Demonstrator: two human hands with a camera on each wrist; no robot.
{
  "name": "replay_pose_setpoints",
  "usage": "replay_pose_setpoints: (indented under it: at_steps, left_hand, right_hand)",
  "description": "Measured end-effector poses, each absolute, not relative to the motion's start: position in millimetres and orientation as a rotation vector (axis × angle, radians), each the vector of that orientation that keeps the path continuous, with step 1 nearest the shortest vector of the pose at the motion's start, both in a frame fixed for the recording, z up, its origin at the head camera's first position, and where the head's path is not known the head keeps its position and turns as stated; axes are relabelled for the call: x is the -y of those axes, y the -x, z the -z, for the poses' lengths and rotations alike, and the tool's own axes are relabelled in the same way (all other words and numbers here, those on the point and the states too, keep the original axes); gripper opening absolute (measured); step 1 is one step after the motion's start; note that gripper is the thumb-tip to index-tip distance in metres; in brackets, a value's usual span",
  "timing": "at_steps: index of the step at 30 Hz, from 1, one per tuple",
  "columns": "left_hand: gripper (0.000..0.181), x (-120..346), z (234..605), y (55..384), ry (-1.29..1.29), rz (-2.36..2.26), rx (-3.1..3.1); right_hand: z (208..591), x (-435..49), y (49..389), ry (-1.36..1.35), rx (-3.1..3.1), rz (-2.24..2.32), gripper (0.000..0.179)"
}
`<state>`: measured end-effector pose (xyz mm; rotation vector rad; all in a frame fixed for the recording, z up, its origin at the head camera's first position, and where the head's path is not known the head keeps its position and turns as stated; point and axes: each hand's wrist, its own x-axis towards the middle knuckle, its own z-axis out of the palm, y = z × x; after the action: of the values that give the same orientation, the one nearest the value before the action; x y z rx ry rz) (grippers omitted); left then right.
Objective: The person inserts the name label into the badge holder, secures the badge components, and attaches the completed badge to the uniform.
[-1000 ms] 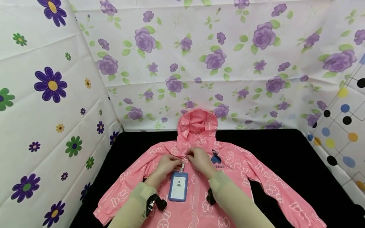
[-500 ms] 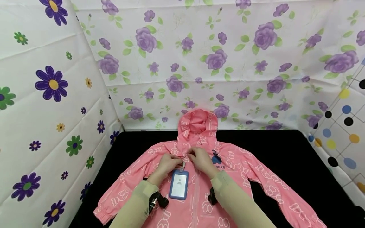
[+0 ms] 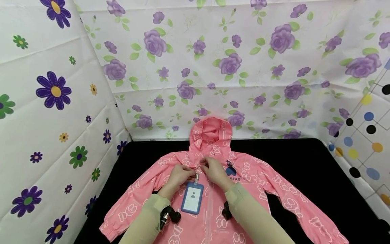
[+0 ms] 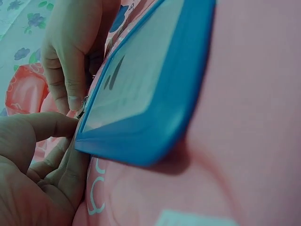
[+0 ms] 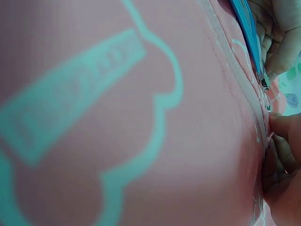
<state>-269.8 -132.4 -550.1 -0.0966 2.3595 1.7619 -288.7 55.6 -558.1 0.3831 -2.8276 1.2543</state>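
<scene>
A pink hooded jacket (image 3: 217, 201) with white bear outlines lies spread front up. Over its chest, below the collar, hangs an ID badge (image 3: 192, 198) in a blue frame with a metal clip (image 3: 196, 179) at its top. My left hand (image 3: 179, 176) pinches this clip between thumb and fingers. Close beside it, my right hand (image 3: 214, 172) pinches the jacket's fabric near the top of the zip, as the right wrist view shows at the zip (image 5: 242, 84). In the left wrist view the badge (image 4: 136, 89) stands tilted off the fabric, partly covering the fingertips.
Black cloth (image 3: 292, 156) covers the table under the jacket. Floral sheets (image 3: 210, 67) rise behind it, with a daisy-patterned sheet (image 3: 51, 135) at the left and a dotted one (image 3: 362, 149) at the right. The jacket's hood (image 3: 211, 132) points to the back edge.
The badge has swung slightly to the right and tilts more, and glare crossed its card half a second ago. My right hand has shifted a little to the right; both grips look the same.
</scene>
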Motion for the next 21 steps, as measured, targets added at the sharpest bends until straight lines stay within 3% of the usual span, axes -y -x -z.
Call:
replay_pose_setpoints:
  at_steps: [9,21]
  left_hand:
    - [0.024,130.0,550.7,267.2,0.127,-1.784,-2.364]
    - [0.023,129.6,553.8,269.6,0.109,-1.782,-2.373]
  right_hand:
    - [557.4,-58.0,286.0,-0.488,2.776,-1.203,0.008]
    - [559.1,-56.0,286.9,-0.426,2.785,-1.201,0.007]
